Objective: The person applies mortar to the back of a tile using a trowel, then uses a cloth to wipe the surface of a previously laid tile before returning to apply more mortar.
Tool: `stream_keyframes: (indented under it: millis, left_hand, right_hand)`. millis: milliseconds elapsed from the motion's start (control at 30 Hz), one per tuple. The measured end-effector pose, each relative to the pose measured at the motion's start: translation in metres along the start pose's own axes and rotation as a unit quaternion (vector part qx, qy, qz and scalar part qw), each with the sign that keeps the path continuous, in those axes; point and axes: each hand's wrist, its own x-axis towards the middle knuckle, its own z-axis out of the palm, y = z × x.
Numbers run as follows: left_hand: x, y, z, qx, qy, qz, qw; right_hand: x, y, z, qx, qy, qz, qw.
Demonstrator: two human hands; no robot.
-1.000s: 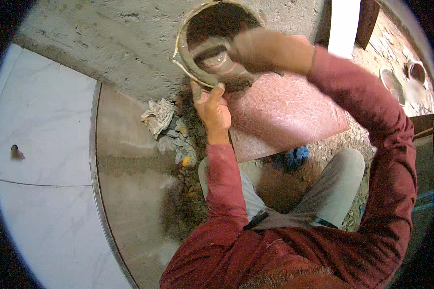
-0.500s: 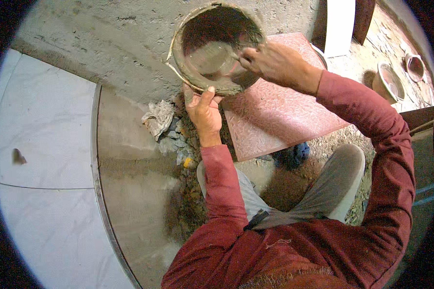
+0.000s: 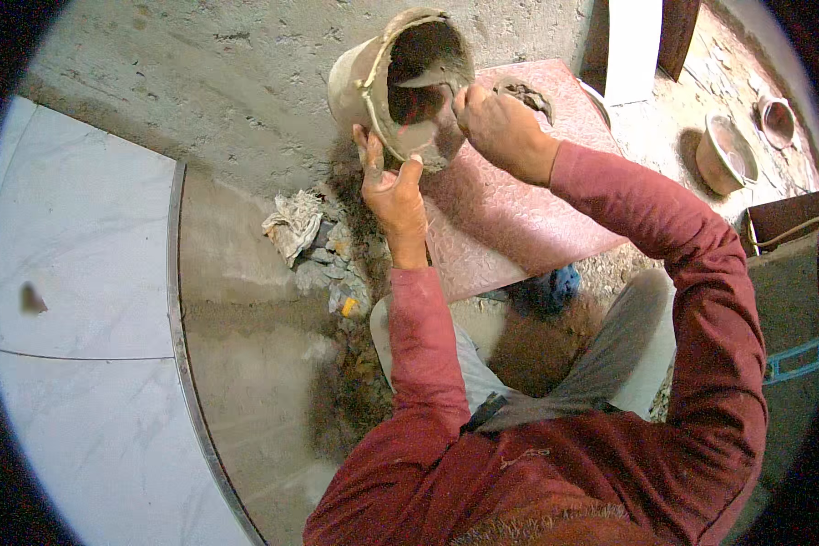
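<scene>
My left hand [image 3: 393, 196] grips the lower rim of a mortar-smeared bucket [image 3: 350, 84], thumb at the front edge. The bucket is tilted over, its mouth facing right. Wet grey mortar [image 3: 419, 138] coats its lower inner wall. In my right hand [image 3: 508, 132] is a trowel [image 3: 428, 80], its handle mostly hidden by my closed fingers and its blade inside the bucket mouth. Below and to the right lies a pink patterned tile [image 3: 528, 209], partly under the bucket. A dark grey clump of mortar [image 3: 530, 94] sits near its far edge.
A rough cement wall [image 3: 200, 73] stands behind the bucket. Crumpled rag [image 3: 293, 223] and rubble lie left of the tile. White marbled tiles [image 3: 91, 237] with a metal edge strip are at far left. At right stand a tub [image 3: 726, 156] and a smaller pot [image 3: 777, 122].
The bucket has tipped further, its mouth turning right and its outer side coming into view. My right hand has shifted slightly left. The mortar clump on the tile now shows beyond it.
</scene>
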Motion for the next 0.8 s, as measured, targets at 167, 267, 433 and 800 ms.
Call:
stream_keyframes:
  millis: [167, 267, 433, 800]
  left_hand:
    - [-0.003, -0.004, -0.006, -0.032, 0.020, -0.048, 0.998]
    - [-0.004, 0.008, -0.003, -0.054, 0.047, -0.117, 0.990]
    - [0.004, 0.015, -0.036, -0.204, 0.126, -0.105, 0.965]
    - [0.010, 0.036, -0.083, -0.193, 0.217, -0.036, 0.956]
  right_hand:
    - [-0.007, 0.017, -0.015, 0.443, -0.290, 0.059, 0.846]
    - [-0.014, 0.049, -0.048, 0.632, -0.362, 0.149, 0.669]
    - [-0.065, 0.073, -0.046, 0.520, -0.087, 0.165, 0.834]
    - [-0.116, 0.083, 0.064, 0.340, -0.110, 0.254, 0.899]
